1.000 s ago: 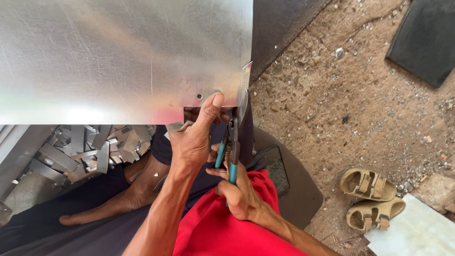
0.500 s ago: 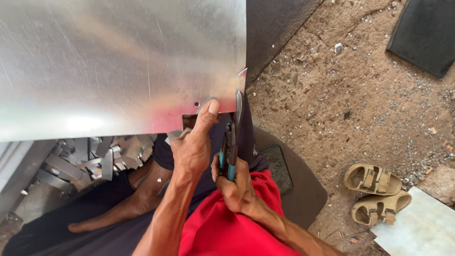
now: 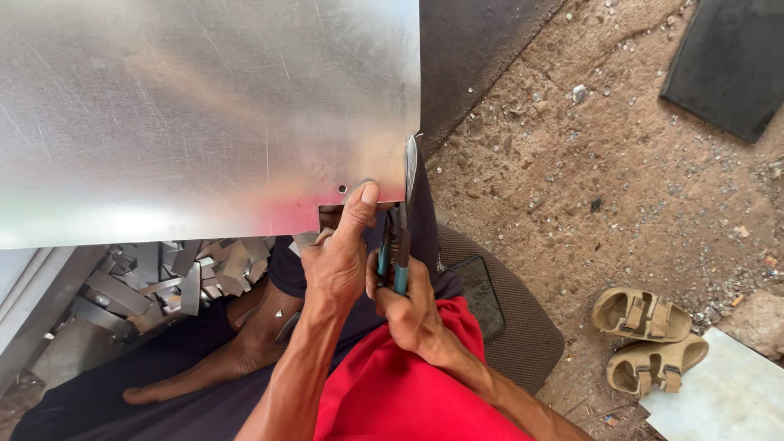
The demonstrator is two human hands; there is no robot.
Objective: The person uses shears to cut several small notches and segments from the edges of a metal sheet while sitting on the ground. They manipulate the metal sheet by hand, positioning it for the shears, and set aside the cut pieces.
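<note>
Gleaming across the top of the view, the large flat silvery sheet of metal (image 3: 204,114) is scratched and shiny, with a pinkish reflection near its lower edge, a small punched hole and a square notch cut out beside it. Its long axis runs left to right, and its right edge stands straight up and down in the picture.

The left hand (image 3: 336,263) is clamped on the sheet's lower edge by the notch, thumb pressed flat on top just beside the hole, fingers curled underneath. The right hand (image 3: 408,306) is wrapped tight around the teal-handled metal snips (image 3: 400,237); these point straight up the frame, away from the person, blades lying along the sheet's right edge. Whether the blades are actually biting into the metal is hard to tell from here.

Below the sheet on the left, a heap of small grey metal offcuts (image 3: 171,278). The person's bare foot (image 3: 204,371) and dark trousers lie underneath the hands, red shirt (image 3: 400,392) in the foreground. A dark phone (image 3: 478,294) rests on the round brown cushion (image 3: 523,335). Out right on the gravelly dirt ground (image 3: 588,163), a pair of tan sandals (image 3: 649,339), a pale slab (image 3: 727,396) and a dark square mat (image 3: 727,61).
</note>
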